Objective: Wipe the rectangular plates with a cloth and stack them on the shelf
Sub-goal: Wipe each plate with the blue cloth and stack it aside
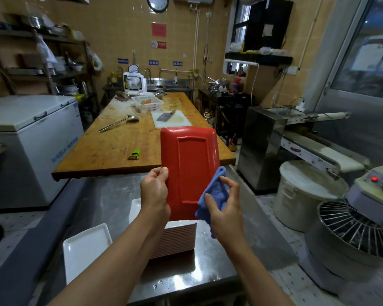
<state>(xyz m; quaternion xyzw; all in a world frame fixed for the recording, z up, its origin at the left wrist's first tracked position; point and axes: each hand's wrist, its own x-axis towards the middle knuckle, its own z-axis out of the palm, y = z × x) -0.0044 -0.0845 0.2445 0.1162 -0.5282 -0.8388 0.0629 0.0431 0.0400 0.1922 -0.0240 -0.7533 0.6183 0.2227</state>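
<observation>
Red plate point(189, 166) — a rectangular one, held up on end with its underside toward the camera — sits between both hands above a steel counter point(210, 268). The left hand point(154, 193) grips its left edge, thumb curled over the rim near the lower corner. The right hand point(227, 206) holds a blue cloth point(215, 193) against the plate's lower right edge, with thumb and forefinger pinching the fabric; the other fingers are hidden behind the cloth.

Directly below the raised plate stands a tall stack of plates point(178, 239), its top partly covered by the plate and the hands. Just left of the stack lies a white tray point(84, 250), with the left forearm crossing over one corner. Another white piece behind the left wrist is mostly hidden.

Beyond the counter runs a long wooden table point(120, 146). On it lie a green peeler point(134, 154), a ladle point(120, 123), a white cutting board point(170, 120) with a cleaver point(165, 117), and a white basket point(147, 103) — its contents are too blurred to tell. A white chest freezer point(31, 133) stands at the left. At the right are a lidded bucket point(307, 195) and a mixer point(362, 217) with a wire guard, cut off by the frame edge. The wall signs are unreadable.
</observation>
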